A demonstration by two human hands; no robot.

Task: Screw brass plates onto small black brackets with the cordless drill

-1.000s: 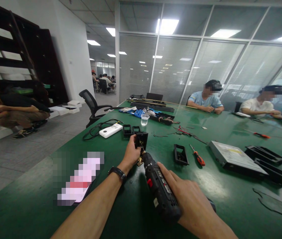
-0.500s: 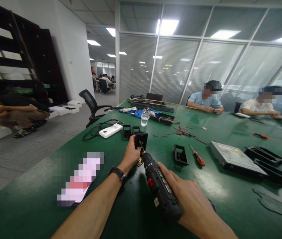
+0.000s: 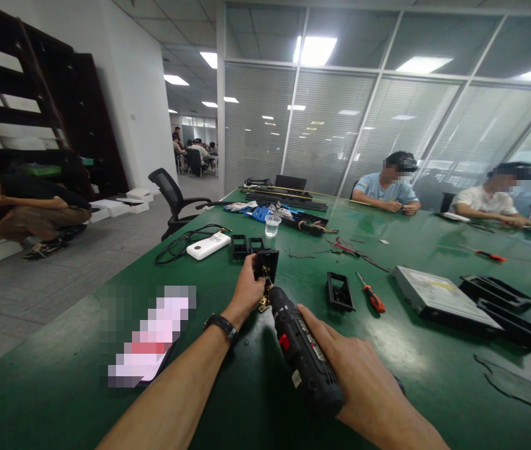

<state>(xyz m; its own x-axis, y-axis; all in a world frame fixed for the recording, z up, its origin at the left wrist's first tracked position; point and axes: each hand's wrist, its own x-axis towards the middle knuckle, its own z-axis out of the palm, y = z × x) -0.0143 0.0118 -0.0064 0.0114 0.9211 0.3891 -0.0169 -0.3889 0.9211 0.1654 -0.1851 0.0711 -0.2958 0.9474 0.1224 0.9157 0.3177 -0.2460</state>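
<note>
My left hand [image 3: 248, 289] is closed round a black socket box [image 3: 268, 265] with brass parts inside, held up above the green table. A brass-coloured piece [image 3: 264, 304] shows just below it. In my right hand [image 3: 356, 362] is a black cordless drill [image 3: 305, 356] with a red switch; its grip is hidden under the palm. The drill's tip points into the box and seems to touch the brass parts, though the exact contact is too small to make out. Behind the left hand stand two small black frames [image 3: 239, 246].
A phone [image 3: 157, 340] lies left of my forearm, a white power bank [image 3: 208, 246] beyond it. Further right are a black frame [image 3: 339, 292], an orange screwdriver [image 3: 374, 299] and a silver metal case [image 3: 443, 301]. A plastic cup [image 3: 272, 225] stands farther back. Two people sit across the table.
Both hands, the drill and the box hold almost the same place. At the far left, the crouching person has leaned and moved their arms.
</note>
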